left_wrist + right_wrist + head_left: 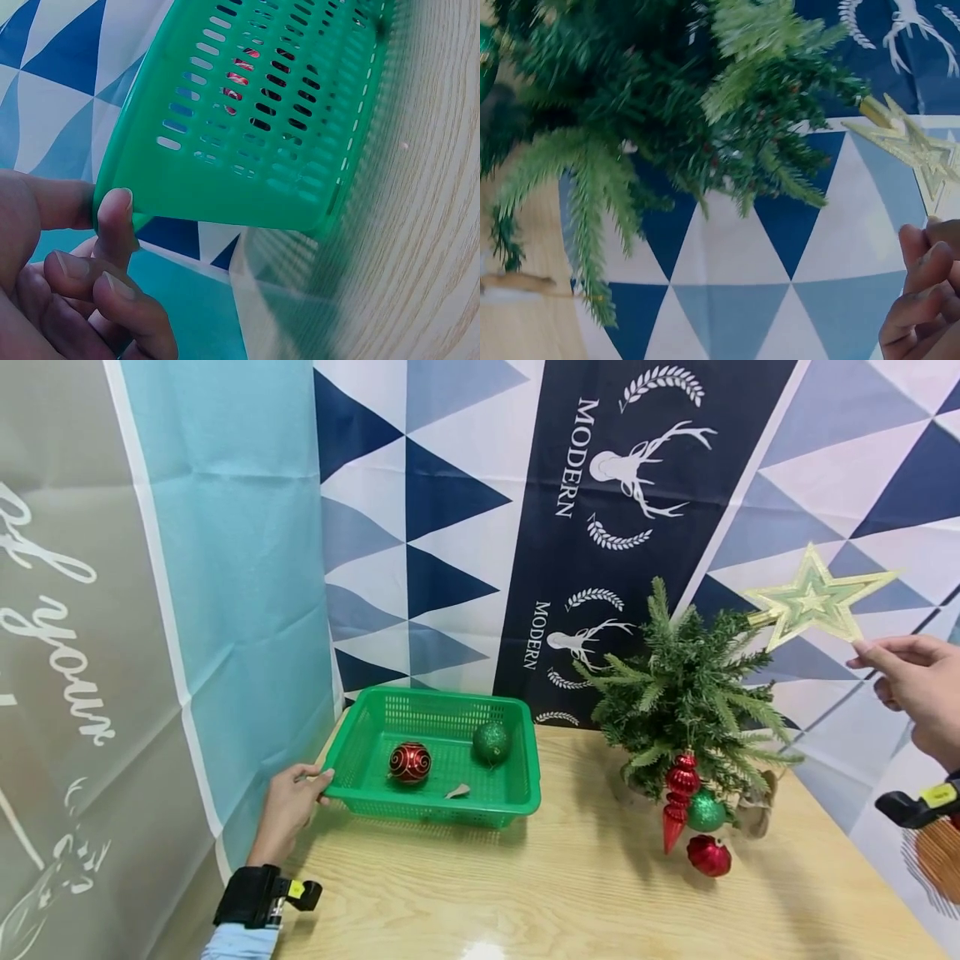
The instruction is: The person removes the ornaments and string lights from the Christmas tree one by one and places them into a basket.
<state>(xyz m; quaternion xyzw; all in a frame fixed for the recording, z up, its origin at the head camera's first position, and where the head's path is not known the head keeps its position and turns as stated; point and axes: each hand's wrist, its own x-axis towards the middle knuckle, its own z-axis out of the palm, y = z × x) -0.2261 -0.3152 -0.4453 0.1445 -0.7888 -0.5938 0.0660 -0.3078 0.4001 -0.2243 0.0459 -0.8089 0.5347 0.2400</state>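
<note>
My left hand (288,806) pinches the near left corner of a green plastic basket (442,807) between thumb and finger; the left wrist view shows this hold at the basket's rim (120,161). Inside the basket lie a red ball ornament with swirls (410,763), a green glitter ball (492,742) and a small pale scrap (457,791). At the right, my right hand (918,689) pinches one point of a gold star tree topper (813,599). The star is raised beside the top of a small artificial Christmas tree (686,693), its clip end towards the branches.
From the tree's front branches hang a long red finial ornament (681,802), a green ball (707,811) and a dark red ornament (708,856). Everything stands on a light wooden table (480,885). Printed cloth (450,527) rises behind it and on the left.
</note>
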